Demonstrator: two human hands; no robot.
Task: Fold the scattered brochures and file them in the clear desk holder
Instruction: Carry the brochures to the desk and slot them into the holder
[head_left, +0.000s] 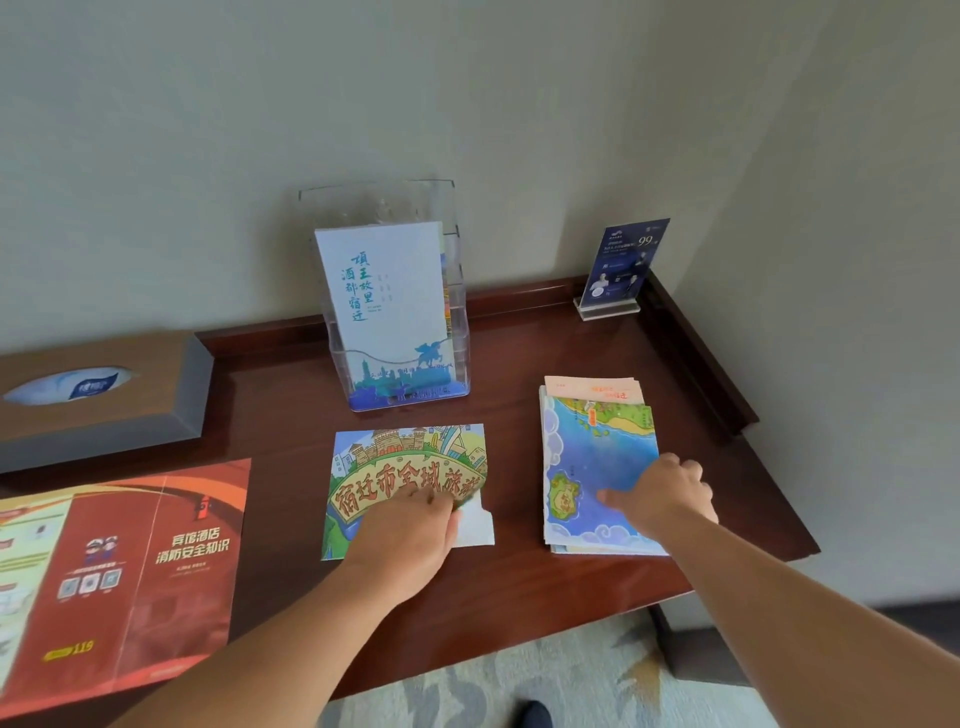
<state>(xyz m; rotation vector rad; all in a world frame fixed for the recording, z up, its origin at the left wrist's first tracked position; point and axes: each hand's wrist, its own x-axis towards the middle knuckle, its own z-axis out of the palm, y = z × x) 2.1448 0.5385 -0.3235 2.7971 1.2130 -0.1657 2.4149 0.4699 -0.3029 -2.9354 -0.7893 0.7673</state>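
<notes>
- Pressing each crease flat against the worktop (519, 364) before lifting should stop panels springing open; the red brochure (156, 571), unfolded at the left, likely needs most care.
- The clear holder (455, 291) at the back wall carries one pale brochure (384, 301).
- The right hand (670, 493) grips the blue map brochure (592, 457), thumb on top, fingers curled over its edge.
- The left hand (410, 530) has blurred fingers that seem to press flat the lifted flap of the cartoon brochure (395, 467).
</notes>
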